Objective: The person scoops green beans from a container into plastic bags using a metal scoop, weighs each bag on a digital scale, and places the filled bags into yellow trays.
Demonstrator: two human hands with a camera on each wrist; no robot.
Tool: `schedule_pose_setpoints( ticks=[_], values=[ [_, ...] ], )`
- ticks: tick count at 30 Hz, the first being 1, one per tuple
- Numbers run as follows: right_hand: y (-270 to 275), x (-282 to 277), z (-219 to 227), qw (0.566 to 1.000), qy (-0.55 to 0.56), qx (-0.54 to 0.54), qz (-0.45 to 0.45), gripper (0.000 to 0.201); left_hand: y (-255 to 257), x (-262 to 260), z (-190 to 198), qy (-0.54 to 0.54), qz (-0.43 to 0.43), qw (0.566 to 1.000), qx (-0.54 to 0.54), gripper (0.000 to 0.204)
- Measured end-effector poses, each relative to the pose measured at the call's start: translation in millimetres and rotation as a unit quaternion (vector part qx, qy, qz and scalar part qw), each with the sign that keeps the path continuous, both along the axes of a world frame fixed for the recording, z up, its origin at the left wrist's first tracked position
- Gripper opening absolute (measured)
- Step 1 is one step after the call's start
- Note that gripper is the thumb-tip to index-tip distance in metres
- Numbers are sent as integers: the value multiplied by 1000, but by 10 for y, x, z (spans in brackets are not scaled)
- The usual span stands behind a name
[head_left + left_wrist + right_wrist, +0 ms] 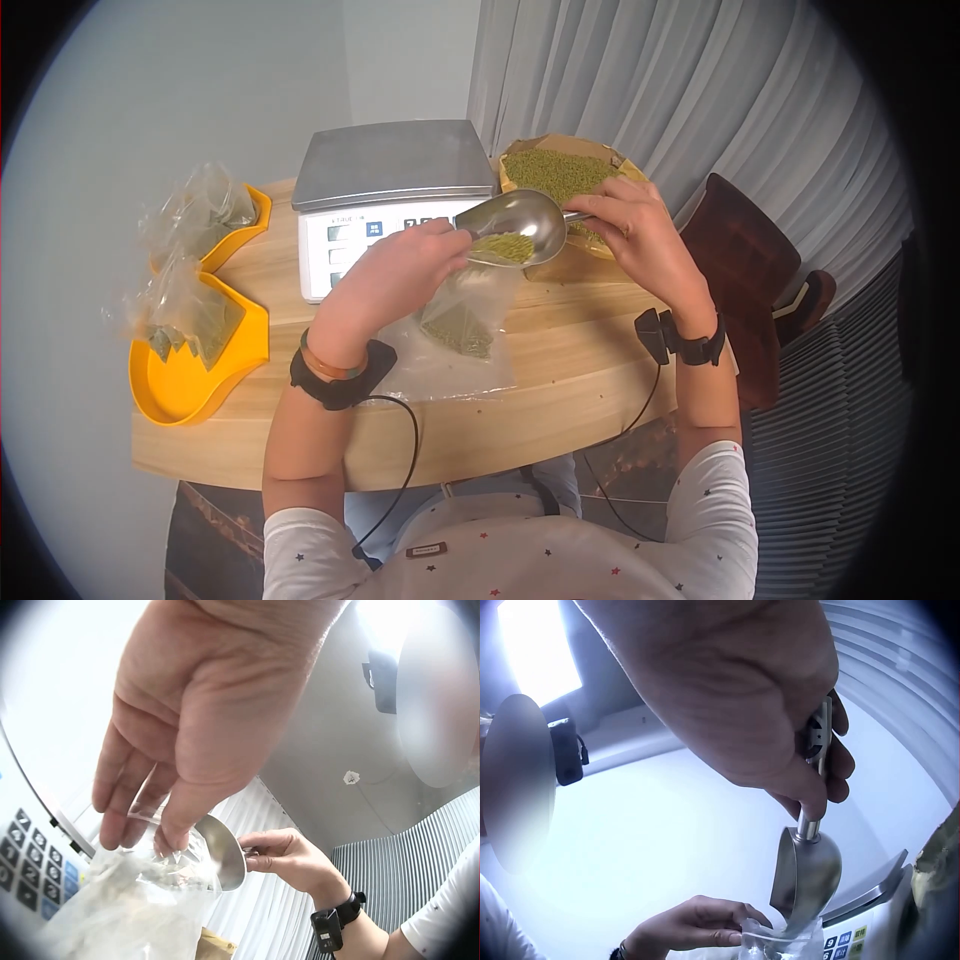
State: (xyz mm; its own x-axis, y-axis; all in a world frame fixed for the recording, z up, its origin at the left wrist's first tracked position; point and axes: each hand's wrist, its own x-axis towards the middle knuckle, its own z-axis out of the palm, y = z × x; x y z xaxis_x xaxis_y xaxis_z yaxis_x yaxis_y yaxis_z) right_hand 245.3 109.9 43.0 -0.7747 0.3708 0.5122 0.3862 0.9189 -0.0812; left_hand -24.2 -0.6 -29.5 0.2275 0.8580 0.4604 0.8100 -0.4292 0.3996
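My right hand (640, 230) grips the handle of a shiny metal scoop (545, 215), whose bowl tips to the left and carries small green beans (505, 247). Fingers and thumb of my left hand (400, 270) pinch the upper edge of a clear plastic bag (142, 900) right under the scoop's lip. Lower down, this bag bulges with green beans (458, 332) and stands over the wooden table. In the right wrist view the scoop (814, 874) points down into the mouth of the bag (780, 943).
A white weighing scale (315, 260) with a grey pan stands behind the left hand. Back right is a large paper sack of green beans (560, 170). Two yellow trays (255, 340) with filled clear bags (195, 320) lie at left. A brown chair (740, 260) stands at right.
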Motion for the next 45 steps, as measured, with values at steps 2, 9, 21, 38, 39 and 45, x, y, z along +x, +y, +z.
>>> schedule_pose_setpoints(
  ticks=[2,9,21,38,39,45],
  values=[
    [-10,3,-2,1000,-5,27,2,22,0,1,5,-4,-2,1000,-5,11],
    [401,174,-39,993,85,-65,-50,23,1,-13,14,25,-1,1000,13,12],
    [1636,461,-983,954,42,-5,-297,38,12,-20,0,33,4,999,2,11],
    [1723,597,-1087,842,176,-485,-158,27,-1,-15,36,28,2,1000,-2,11],
    [1693,633,-1061,839,192,-483,-158,27,-1,-14,38,24,2,1000,-5,11],
    [1625,818,-993,875,181,-404,-195,26,-11,11,60,16,9,1000,-19,11]
  ],
)
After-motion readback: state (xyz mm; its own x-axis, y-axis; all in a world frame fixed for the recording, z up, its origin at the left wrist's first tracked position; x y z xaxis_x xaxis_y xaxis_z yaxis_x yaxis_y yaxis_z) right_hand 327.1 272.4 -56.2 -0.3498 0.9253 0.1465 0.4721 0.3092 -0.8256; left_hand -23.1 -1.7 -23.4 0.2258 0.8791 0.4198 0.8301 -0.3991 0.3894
